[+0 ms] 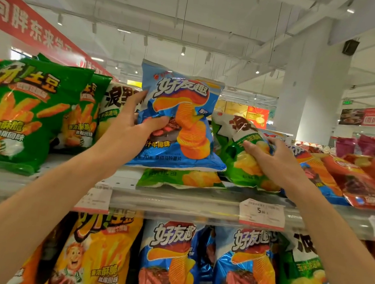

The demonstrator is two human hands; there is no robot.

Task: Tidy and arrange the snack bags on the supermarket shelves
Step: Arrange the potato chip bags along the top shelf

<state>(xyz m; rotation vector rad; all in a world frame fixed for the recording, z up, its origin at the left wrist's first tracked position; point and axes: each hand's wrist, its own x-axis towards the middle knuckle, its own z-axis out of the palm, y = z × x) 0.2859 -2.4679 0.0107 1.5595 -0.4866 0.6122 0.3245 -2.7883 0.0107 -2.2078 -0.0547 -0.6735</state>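
Currently the sorting step is under way on the top shelf (171,201). The left hand (133,120) grips a blue chip bag (180,120), fingers curled behind its left edge and thumb pressed across the front; the bag stands upright near the middle of the shelf's front edge, above a flat-lying green bag (180,178). The right hand (270,158) rests on a tilted green-and-white chip bag (241,155) just to the right, fingers bent over its crumpled top; whether the grip is closed cannot be told for certain.

Judgement: the blue bag appears misplaced, since matching blue bags (171,263) fill the lower shelf while green fry bags (20,111) stand at the top shelf's left end and red bags (360,183) lie toward its right end. The next move likely calls for lifting it clear without dragging its neighbours.

Materials: all bags are glossy, air-puffed foil film with crimped seams, light and yielding, and slippery. The shelf edge is a smooth metal rail carrying paper price tags (261,213).
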